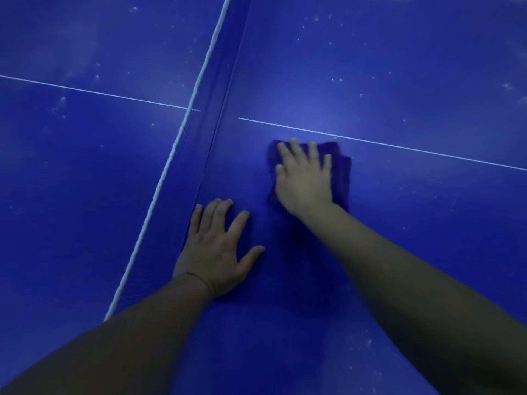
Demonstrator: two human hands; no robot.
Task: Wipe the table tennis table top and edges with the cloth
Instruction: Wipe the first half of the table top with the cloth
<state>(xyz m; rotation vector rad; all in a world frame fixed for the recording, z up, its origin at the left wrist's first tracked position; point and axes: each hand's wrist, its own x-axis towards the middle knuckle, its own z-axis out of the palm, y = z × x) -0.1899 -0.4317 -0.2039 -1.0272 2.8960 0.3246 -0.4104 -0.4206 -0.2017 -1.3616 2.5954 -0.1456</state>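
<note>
The blue table tennis table top (399,81) fills the view, crossed by a thin white centre line (399,146). A dark purple cloth (340,172) lies flat on the top just below that line. My right hand (303,178) presses on the cloth with straight, spread fingers and covers most of it. My left hand (219,249) rests flat on the bare table top, fingers spread, beside the foot of the net.
The net (182,155) with its white top band runs from the lower left to the top middle and splits the table. Pale dust specks dot the far half (62,104) and the right side of the table top. No table edge shows.
</note>
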